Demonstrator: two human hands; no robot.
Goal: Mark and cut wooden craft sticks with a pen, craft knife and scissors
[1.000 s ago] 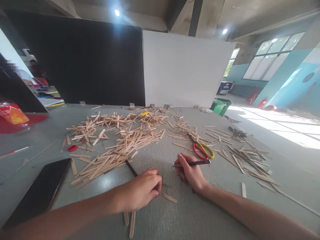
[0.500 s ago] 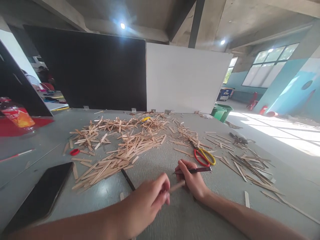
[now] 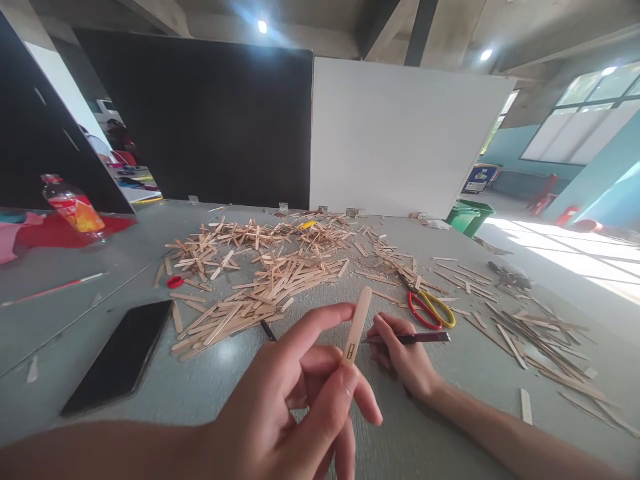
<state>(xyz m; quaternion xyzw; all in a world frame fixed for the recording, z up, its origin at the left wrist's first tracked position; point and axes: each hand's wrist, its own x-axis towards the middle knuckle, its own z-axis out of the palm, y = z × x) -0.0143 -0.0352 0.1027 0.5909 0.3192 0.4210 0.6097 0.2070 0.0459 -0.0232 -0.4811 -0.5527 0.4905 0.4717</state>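
Observation:
Between the thumb and fingers of my left hand [image 3: 310, 393] is a wooden popsicle stick [image 3: 357, 323], tilted upright, with a small dark rectangular mark near its lower end. My right hand [image 3: 407, 353] rests by the table, closed around a slim dark craft knife [image 3: 425, 337], its tip pointing left toward the stick. Scissors [image 3: 433, 310] with one red and one yellow handle lie just beyond my right hand. A loose pile of popsicle sticks [image 3: 270, 293] spreads out past both hands. Behind my left hand a black rod-like thing [image 3: 268, 330] is partly hidden.
A black phone [image 3: 120, 357] lies at the left, near a red ring [image 3: 175, 282]. Farther back stands a drink bottle [image 3: 75, 210]. Thin wood strips [image 3: 545, 347] lie at the right. Black [image 3: 210, 127] and white [image 3: 400, 140] panels border the table's far side.
My left hand has raised the popsicle stick and turned it upright, closer to the camera. My right hand still holds the craft knife. The view has shifted left.

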